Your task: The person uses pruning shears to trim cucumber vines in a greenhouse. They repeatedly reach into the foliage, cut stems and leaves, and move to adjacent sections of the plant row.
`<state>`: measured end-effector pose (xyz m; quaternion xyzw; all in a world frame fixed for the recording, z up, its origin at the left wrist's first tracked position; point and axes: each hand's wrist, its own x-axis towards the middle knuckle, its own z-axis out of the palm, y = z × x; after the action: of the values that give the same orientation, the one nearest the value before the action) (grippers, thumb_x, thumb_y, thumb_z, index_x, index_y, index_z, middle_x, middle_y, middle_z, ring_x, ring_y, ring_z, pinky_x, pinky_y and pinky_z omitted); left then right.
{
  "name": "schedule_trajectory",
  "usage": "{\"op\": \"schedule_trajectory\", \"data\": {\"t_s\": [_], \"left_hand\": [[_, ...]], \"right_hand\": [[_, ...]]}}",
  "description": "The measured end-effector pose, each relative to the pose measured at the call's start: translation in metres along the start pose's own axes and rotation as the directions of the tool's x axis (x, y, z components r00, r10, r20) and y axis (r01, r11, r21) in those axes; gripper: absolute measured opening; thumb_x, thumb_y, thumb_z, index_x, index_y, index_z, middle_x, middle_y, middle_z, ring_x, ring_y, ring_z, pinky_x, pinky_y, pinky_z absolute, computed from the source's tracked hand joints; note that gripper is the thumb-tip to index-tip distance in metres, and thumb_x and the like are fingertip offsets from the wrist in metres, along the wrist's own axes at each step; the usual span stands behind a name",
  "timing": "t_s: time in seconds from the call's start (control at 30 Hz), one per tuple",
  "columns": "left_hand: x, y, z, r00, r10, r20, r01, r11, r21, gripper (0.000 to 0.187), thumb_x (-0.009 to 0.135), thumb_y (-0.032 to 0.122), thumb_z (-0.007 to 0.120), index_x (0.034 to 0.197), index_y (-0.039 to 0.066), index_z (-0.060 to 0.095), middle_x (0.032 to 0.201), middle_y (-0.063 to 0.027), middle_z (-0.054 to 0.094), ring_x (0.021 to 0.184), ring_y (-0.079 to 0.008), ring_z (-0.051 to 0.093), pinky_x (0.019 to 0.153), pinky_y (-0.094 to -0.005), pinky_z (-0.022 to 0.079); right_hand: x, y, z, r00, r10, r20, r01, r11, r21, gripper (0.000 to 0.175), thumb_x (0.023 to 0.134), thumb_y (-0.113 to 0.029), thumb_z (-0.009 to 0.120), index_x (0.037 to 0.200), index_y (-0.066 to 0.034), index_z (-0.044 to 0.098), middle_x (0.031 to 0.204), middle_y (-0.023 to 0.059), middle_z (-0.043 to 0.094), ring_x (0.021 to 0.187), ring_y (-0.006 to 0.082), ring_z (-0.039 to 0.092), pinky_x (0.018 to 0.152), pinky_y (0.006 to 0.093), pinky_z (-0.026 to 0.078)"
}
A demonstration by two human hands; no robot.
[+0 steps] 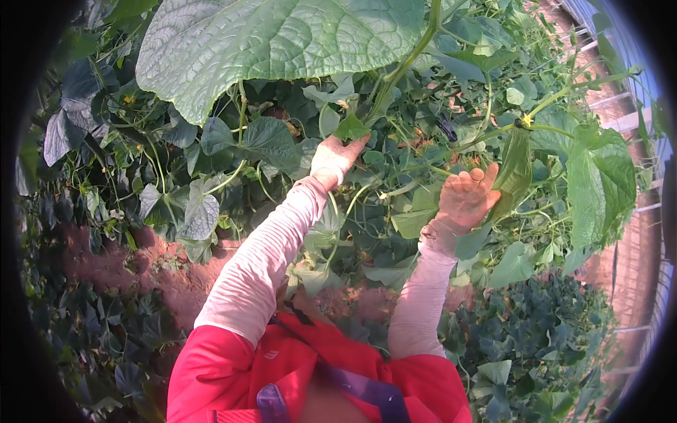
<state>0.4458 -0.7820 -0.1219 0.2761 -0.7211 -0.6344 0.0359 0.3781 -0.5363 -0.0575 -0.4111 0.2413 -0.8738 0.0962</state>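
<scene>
My left hand [339,157] reaches into the cucumber vines beside a small bright green leaf [350,128]. Its fingertips are partly hidden by foliage, so I cannot make out whether they grip anything. Palm up and fingers spread, my right hand [469,196] holds nothing. Its thumb side is next to a folded, sunlit leaf [512,174], below a yellow flower [527,120] on a stem. A slender pale green stem or young fruit [404,189] shows between the hands. Over both hands hangs a very large leaf [285,39], close to the camera.
A thick green stem [404,66] slants down from the top. Several leaves crowd the left side. Reddish soil [185,283] runs between plant rows, with more low plants [508,328] behind on the right. A metal-framed greenhouse wall [629,121] curves along the right.
</scene>
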Motion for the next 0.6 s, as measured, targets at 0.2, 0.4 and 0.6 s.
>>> {"op": "schedule_trajectory", "data": {"t_s": [0.2,0.4,0.6], "left_hand": [[0.005,-0.015,0.031,0.999,0.014,-0.044,-0.034,0.862,-0.506,0.046,0.087,0.047,0.054,0.078,0.002,0.062,0.068,-0.0057,0.063,0.055,-0.0105,0.053,0.052,-0.0256,0.042],[0.018,-0.058,0.032,0.994,0.076,0.076,0.007,0.660,-0.751,0.042,0.094,0.039,0.044,0.089,0.001,0.060,0.073,-0.0072,0.063,0.058,-0.0138,0.054,0.054,-0.0260,0.043],[0.022,-0.150,0.017,0.965,-0.230,-0.123,-0.049,0.303,-0.952,0.041,0.096,0.038,0.040,0.123,0.007,0.048,0.086,-0.0052,0.063,0.062,-0.0120,0.056,0.055,-0.0257,0.045]], "right_hand": [[-0.022,-0.045,-0.031,0.944,-0.033,-0.328,0.013,0.998,-0.062,0.058,0.089,-0.051,0.047,0.132,-0.0112,0.045,0.099,0.0032,0.060,0.067,0.0112,0.047,0.059,0.0272,0.040],[-0.024,-0.023,-0.061,0.944,0.103,-0.313,-0.124,0.991,-0.047,0.059,0.088,-0.049,0.050,0.132,-0.0098,0.042,0.105,0.0092,0.061,0.080,0.0176,0.058,0.065,0.0328,0.047],[-0.040,0.050,-0.059,0.883,0.119,-0.454,-0.375,0.758,-0.533,0.060,0.088,-0.027,0.057,0.138,-0.0036,0.031,0.124,0.0145,0.052,0.096,0.0197,0.059,0.076,0.0292,0.049]]}}
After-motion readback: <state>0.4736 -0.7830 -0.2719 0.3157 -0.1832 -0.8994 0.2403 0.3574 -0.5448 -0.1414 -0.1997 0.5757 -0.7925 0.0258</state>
